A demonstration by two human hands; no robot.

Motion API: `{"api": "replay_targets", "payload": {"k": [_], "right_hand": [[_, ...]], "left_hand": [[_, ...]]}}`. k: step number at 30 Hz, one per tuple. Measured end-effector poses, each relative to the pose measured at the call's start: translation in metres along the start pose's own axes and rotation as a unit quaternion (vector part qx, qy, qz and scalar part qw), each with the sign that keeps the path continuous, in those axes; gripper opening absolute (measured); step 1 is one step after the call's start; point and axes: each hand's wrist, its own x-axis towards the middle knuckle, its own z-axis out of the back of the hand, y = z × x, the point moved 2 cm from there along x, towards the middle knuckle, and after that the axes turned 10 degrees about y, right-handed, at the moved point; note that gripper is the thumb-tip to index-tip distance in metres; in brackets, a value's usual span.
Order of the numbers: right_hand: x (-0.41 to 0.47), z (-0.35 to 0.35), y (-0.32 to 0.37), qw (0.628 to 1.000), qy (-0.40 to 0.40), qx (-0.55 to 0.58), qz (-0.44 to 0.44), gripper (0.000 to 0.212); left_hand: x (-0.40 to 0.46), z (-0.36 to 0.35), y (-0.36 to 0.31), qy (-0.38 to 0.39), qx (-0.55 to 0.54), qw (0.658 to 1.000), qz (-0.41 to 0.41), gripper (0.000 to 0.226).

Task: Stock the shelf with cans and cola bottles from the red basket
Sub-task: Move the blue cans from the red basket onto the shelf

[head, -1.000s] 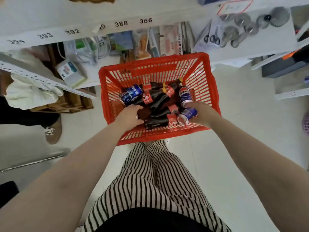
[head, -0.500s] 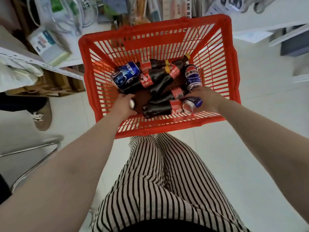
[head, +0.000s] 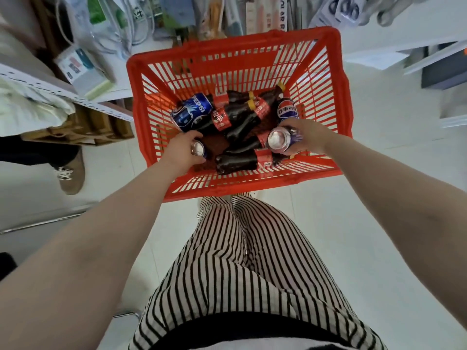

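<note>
Reaching into the red basket [head: 235, 56], the left hand [head: 183, 150] clasped a can [head: 198, 148]. The right hand [head: 307, 138] gripped another can [head: 279, 141] above the cola bottles [head: 240, 161].

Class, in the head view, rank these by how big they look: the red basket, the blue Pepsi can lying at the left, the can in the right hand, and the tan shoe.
1. Red basket.
2. Pepsi can and tan shoe: too alike to rank.
3. Can in the right hand, though it is partly covered and mostly end-on.

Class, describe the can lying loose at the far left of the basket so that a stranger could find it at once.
Start at the red basket on the floor. In its far-left corner lies a blue can on its side. Unlike the cans in the hands, nobody holds it, and PEPSI reads in big white letters.
</note>
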Motion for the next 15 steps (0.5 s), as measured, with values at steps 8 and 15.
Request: {"api": "replay_targets", "payload": {"k": [8, 15], "right_hand": [[-0.057, 0.014, 0.063, 0.947, -0.054, 0.309, 0.065, 0.053], [-0.134, 0.018, 0.121, 0.760, -0.107, 0.634, 0.095, 0.029]], "left_hand": [[-0.051, 0.069, -0.050, -0.042, -0.123, 0.992, 0.003, 0.058], [-0.095, 0.118, -0.091, 0.021, -0.438, 0.899, -0.009, 0.033]]}}
